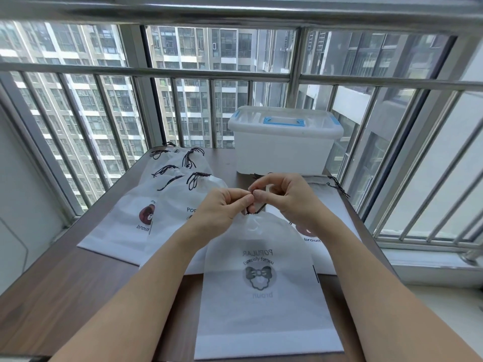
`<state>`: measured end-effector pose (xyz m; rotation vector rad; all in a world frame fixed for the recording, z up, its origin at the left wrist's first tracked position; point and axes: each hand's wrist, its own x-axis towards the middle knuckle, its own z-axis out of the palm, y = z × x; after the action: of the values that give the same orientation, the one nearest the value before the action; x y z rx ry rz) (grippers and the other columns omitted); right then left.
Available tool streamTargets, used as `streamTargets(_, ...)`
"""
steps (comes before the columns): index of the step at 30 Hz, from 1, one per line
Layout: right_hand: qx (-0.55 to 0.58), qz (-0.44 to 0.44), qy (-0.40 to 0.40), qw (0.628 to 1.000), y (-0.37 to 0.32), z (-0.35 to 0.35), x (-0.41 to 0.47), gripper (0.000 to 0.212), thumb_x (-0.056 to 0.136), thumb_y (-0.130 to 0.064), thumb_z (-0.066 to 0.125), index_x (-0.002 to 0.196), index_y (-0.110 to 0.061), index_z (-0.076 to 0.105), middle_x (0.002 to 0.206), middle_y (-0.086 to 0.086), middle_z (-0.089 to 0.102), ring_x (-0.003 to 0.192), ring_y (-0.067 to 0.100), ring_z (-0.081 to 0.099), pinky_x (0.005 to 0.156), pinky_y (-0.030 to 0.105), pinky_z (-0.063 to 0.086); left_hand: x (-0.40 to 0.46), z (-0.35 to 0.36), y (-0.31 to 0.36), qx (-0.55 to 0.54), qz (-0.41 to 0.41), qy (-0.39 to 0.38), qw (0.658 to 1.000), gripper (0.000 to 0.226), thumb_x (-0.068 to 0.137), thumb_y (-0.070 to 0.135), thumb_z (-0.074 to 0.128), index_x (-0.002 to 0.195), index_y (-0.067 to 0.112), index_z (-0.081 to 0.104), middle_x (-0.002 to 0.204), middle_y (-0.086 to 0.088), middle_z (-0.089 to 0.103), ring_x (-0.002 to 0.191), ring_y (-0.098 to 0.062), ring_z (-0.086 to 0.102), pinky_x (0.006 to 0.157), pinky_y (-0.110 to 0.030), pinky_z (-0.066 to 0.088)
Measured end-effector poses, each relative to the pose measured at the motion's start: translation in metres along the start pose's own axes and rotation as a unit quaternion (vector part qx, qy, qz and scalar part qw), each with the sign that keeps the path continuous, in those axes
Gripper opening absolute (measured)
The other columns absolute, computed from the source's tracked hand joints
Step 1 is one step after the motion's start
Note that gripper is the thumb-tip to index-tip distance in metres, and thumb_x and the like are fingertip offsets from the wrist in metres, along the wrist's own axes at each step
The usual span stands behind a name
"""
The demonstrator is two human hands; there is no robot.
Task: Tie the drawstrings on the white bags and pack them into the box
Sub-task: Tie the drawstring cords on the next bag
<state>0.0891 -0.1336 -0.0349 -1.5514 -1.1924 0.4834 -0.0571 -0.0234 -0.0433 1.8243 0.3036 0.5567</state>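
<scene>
Tying in hand: both hands met at the gathered mouth of the near white bag (264, 280), which lay flat on the brown table (65, 288) straight in front of the person, print side down.
Drawstring: the dark drawstring (254, 210) showed only as a short loop under the fingertips; whether a knot had formed yet could not be told.
Left hand: the left hand (224, 205) had fingers curled, thumb and forefinger pinching the cord.
Right hand: the right hand (285, 194) pinched the cord too, fingertips touching the left hand's, forefinger arched above.
Tied pile: a fanned stack of tied bags (156, 202) lay to the left, necks cinched, dark bows showing at the far ends.
Waiting bag: another untied bag (321, 205) lay under the right wrist, its cords (339, 188) trailing toward the table's right edge.
Box: the white plastic box (285, 142) stood at the far edge by the window bars (209, 113), blue-handled lid on, so nothing looked packed.
Stage, as a judgement: mid-task, with tying well along and packing not begun.
Risk one: the thin cord could slip from such a small pinch, and the loop would fall open.
Risk two: pulling unevenly could bunch the neck crookedly or drag the light bag across the table.
Risk three: the right forearm could snag the trailing cords and sweep that bag off the edge.
</scene>
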Motion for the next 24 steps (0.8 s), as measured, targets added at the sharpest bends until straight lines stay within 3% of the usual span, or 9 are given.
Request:
streamTargets(1, -0.016, -0.012, -0.001, 1.0, 0.001, 0.002, 0.001, 0.006, 0.092, -0.021, 0.071, 0.093, -0.017, 0.076, 0.072, 0.021, 0.068, 0.064, 0.039, 0.062, 0.062, 0.041, 0.047, -0.001, 0.0, 0.001, -0.006, -0.002, -0.006, 1.0, 0.03, 0.101, 0.015, 0.056, 0.077, 0.02, 0.073, 0.069, 0.009, 0.063, 0.069, -0.004, 0.05, 0.071, -0.012, 0.041)
streamTargets(2, -0.024, -0.015, 0.009, 1.0, 0.001, 0.003, 0.001, 0.011, 0.095, -0.018, 0.067, 0.089, -0.012, 0.074, 0.07, 0.013, 0.071, 0.065, 0.031, 0.066, 0.062, 0.035, 0.048, -0.001, 0.001, 0.001, -0.018, -0.006, -0.011, 1.0, 0.028, 0.1, 0.015, 0.056, 0.08, 0.019, 0.074, 0.07, 0.008, 0.063, 0.07, -0.003, 0.051, 0.072, -0.011, 0.041)
streamTargets(4, 0.02, 0.018, 0.042, 0.999, -0.003, 0.005, 0.0, 0.021, 0.102, -0.012, 0.057, 0.083, -0.006, 0.065, 0.059, -0.001, 0.064, 0.047, 0.004, 0.054, 0.05, 0.015, 0.04, 0.0, 0.002, 0.002, -0.044, -0.011, -0.013, 0.999, 0.022, 0.1, 0.016, 0.056, 0.091, 0.014, 0.077, 0.073, 0.007, 0.064, 0.071, -0.003, 0.053, 0.073, -0.01, 0.043)
streamTargets(5, 0.068, 0.053, 0.041, 0.995, -0.004, 0.006, 0.0, 0.024, 0.104, -0.013, 0.053, 0.082, -0.007, 0.061, 0.053, -0.006, 0.057, 0.039, 0.001, 0.042, 0.041, 0.012, 0.031, 0.0, 0.002, 0.002, -0.054, -0.012, -0.01, 0.998, 0.022, 0.1, 0.015, 0.056, 0.094, 0.012, 0.077, 0.073, 0.007, 0.065, 0.071, -0.002, 0.055, 0.074, -0.01, 0.044)
streamTargets(7, 0.153, 0.12, 0.002, 0.981, -0.003, 0.003, -0.001, 0.027, 0.107, -0.02, 0.047, 0.083, -0.012, 0.057, 0.047, -0.009, 0.045, 0.039, 0.004, 0.024, 0.036, 0.016, 0.017, 0.001, 0.003, 0.001, -0.067, -0.015, -0.003, 0.998, 0.021, 0.1, 0.012, 0.055, 0.095, 0.012, 0.076, 0.072, 0.007, 0.066, 0.071, -0.001, 0.057, 0.074, -0.01, 0.045)
streamTargets(9, 0.166, 0.139, -0.043, 0.975, -0.002, -0.003, -0.001, 0.026, 0.106, -0.026, 0.051, 0.086, -0.013, 0.06, 0.053, -0.006, 0.04, 0.046, 0.007, 0.016, 0.037, 0.018, 0.012, 0.001, 0.003, 0.0, -0.076, -0.017, 0.005, 0.997, 0.022, 0.1, 0.011, 0.054, 0.093, 0.012, 0.075, 0.07, 0.008, 0.066, 0.069, 0.0, 0.059, 0.074, -0.01, 0.045)
streamTargets(14, 0.081, 0.091, -0.063, 0.991, -0.001, -0.008, -0.003, 0.017, 0.096, -0.018, 0.067, 0.103, -0.003, 0.068, 0.079, 0.015, 0.063, 0.046, 0.009, 0.023, 0.04, 0.019, 0.018, 0.001, 0.0, -0.002, -0.032, -0.006, -0.022, 0.999, 0.029, 0.102, 0.013, 0.052, 0.083, 0.018, 0.073, 0.072, 0.008, 0.064, 0.071, -0.004, 0.053, 0.076, -0.014, 0.042)
streamTargets(18, 0.096, 0.095, 0.014, 0.991, 0.0, 0.0, -0.001, 0.011, 0.098, -0.012, 0.064, 0.087, -0.012, 0.064, 0.059, -0.008, 0.06, 0.041, 0.007, 0.026, 0.039, 0.02, 0.018, 0.001, 0.003, -0.003, -0.049, -0.018, -0.036, 0.998, 0.024, 0.102, 0.008, 0.051, 0.096, 0.009, 0.075, 0.075, 0.003, 0.064, 0.072, -0.005, 0.053, 0.075, -0.013, 0.044)
streamTargets(24, 0.215, 0.189, 0.036, 0.958, 0.001, 0.005, 0.003, 0.022, 0.105, -0.011, 0.049, 0.085, -0.018, 0.056, 0.045, -0.01, 0.035, 0.039, 0.004, 0.018, 0.033, 0.016, 0.014, 0.002, 0.003, -0.002, -0.054, -0.033, -0.029, 0.998, 0.022, 0.1, 0.011, 0.055, 0.097, 0.013, 0.076, 0.076, 0.007, 0.068, 0.075, -0.002, 0.057, 0.076, -0.01, 0.044)
